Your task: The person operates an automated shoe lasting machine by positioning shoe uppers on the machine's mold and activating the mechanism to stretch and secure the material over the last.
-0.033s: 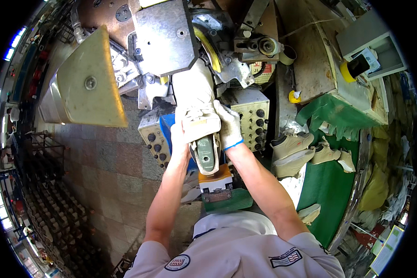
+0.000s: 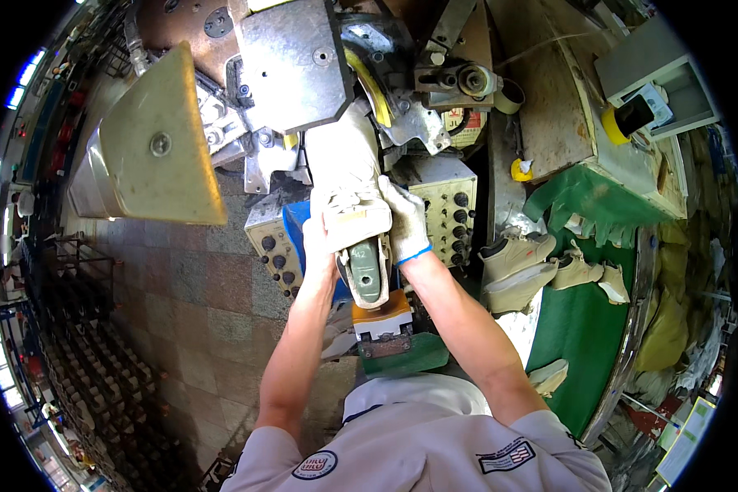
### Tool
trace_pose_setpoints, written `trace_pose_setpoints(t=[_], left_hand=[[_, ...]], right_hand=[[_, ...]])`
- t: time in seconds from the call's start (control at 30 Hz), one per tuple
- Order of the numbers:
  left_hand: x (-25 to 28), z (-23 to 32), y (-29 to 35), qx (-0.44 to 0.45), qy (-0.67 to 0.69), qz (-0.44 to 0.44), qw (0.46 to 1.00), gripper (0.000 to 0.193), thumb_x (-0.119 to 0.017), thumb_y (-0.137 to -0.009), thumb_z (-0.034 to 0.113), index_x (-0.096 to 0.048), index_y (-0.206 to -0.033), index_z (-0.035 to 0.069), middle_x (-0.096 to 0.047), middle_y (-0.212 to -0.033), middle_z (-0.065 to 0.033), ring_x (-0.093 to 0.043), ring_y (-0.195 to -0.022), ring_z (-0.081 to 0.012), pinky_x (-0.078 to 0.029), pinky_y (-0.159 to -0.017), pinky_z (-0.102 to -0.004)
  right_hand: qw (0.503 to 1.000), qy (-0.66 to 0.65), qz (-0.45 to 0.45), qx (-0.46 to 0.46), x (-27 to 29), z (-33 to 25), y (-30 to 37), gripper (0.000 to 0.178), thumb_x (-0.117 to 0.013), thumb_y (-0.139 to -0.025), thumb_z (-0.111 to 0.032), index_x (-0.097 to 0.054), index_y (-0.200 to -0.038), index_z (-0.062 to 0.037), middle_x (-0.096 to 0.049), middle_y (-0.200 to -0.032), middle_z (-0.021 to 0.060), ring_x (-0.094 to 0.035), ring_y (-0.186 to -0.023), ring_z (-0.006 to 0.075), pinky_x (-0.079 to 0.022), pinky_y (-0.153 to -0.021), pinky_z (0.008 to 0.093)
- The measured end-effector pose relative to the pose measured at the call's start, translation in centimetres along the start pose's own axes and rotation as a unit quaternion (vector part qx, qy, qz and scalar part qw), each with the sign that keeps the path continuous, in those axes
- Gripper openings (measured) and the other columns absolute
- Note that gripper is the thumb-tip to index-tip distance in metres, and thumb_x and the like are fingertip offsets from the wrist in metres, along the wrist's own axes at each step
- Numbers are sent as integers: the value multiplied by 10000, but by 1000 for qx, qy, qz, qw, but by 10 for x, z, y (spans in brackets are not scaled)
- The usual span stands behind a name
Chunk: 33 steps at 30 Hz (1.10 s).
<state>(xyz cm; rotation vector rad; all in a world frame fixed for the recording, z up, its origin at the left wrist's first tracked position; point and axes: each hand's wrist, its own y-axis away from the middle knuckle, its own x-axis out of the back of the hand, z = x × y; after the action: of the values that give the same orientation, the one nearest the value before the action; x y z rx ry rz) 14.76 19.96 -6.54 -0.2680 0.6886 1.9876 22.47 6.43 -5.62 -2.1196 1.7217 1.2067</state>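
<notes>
A cream shoe upper (image 2: 344, 160) is stretched over a green shoe last (image 2: 364, 271), its far end under the metal plate (image 2: 291, 66) of a machine. The last's green top with a small hole shows through the opening at the near end. Along the upper's left side my left hand (image 2: 315, 238) is closed, most of its fingers hidden. My right hand (image 2: 406, 221), in a white glove with a blue cuff, grips the right side. Just below the heel end sits an orange-brown pad (image 2: 381, 307) on a white block.
Control boxes with black knobs (image 2: 447, 217) stand on both sides of the upper. A large pale machine guard (image 2: 152, 143) juts in at left. Several beige shoes (image 2: 517, 271) lie on a green surface (image 2: 570, 344) at right. Shoe racks (image 2: 98, 377) line the far left.
</notes>
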Motion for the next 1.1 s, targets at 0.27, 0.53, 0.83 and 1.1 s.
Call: trace_pose_setpoints(t=[0.27, 0.53, 0.83, 1.1], left_hand=[[-15, -5, 4, -55, 40, 15, 998, 533, -485, -1078, 432, -684, -1155, -57, -738, -1037, -112, -713, -855, -154, -572, -738, -295], [101, -69, 55, 22, -363, 26, 931, 685, -655, -971, 449, -551, -1368, -99, -705, -1200, -192, -681, -1091, -251, -519, -952, -352], [146, -143, 143, 57, -835, -160, 524, 876, -802, -691, 365, -479, -1351, -111, -640, -1212, -302, -696, -1042, -412, -585, -862, -470], [152, -123, 160, 31, -800, -135, 584, 754, -824, -646, 343, -534, -1189, -92, -706, -824, -210, -720, -809, -386, -580, -703, -490]], right_hand=[[999, 35, -7, 25, 2, -5, 3, 365, -735, -950, -287, -733, -1086, 52, -734, -1021, 84, -656, -879, 142, -522, -812, 289], [998, -29, 21, 44, 97, -40, 56, 453, -494, -1046, -232, -543, -1387, 62, -651, -1316, 202, -691, -1130, 354, -599, -844, 426], [980, 94, 167, 45, 188, -80, 179, 519, -560, -1038, -241, -466, -1416, 102, -601, -1351, 245, -669, -1139, 368, -602, -847, 434], [989, 49, 131, 51, 197, -100, 190, 550, -639, -999, -231, -464, -1422, 73, -608, -1331, 236, -679, -1094, 372, -586, -821, 445]])
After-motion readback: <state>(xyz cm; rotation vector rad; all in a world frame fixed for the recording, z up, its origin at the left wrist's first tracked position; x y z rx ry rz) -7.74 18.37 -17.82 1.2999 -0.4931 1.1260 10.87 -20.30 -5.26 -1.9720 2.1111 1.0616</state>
